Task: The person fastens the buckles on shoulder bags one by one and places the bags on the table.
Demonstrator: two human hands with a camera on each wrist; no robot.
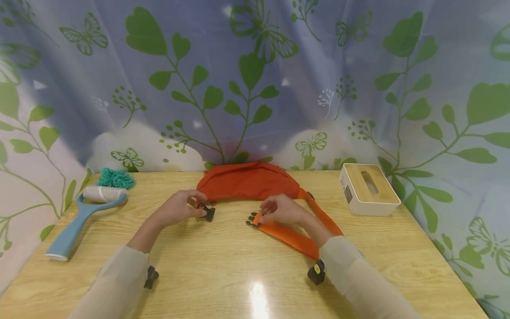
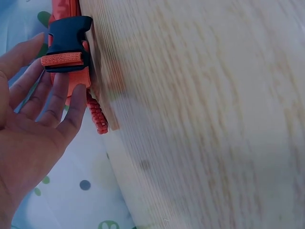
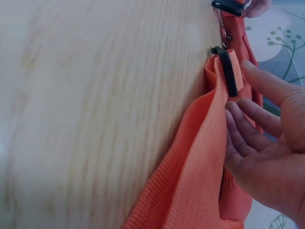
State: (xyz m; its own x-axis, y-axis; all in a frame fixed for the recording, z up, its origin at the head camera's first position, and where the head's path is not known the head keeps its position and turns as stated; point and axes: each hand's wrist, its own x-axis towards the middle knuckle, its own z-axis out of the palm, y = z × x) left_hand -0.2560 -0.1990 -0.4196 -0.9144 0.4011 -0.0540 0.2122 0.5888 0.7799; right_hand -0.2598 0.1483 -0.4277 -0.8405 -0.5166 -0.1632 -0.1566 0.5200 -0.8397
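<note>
A red waist bag (image 1: 249, 181) lies at the table's back edge. At its left end, my left hand (image 1: 179, 208) holds a black buckle socket (image 1: 208, 213) between thumb and fingers; in the left wrist view the fingers (image 2: 52, 102) lie behind the buckle (image 2: 68, 37). My right hand (image 1: 284, 210) holds the orange strap (image 1: 288, 237) near its black pronged buckle (image 1: 252, 220). In the right wrist view, thumb and curled fingers (image 3: 245, 129) are around the strap end beside the black buckle piece (image 3: 227, 71). The two buckle parts are apart, facing each other.
A blue-handled lint roller (image 1: 75, 226) and a teal yarn bundle (image 1: 115, 178) lie at the left. A white tissue box with a wooden top (image 1: 368, 181) stands at the back right. Black devices are on both wrists. A patterned curtain (image 1: 223, 88) hangs behind the table (image 1: 223, 274).
</note>
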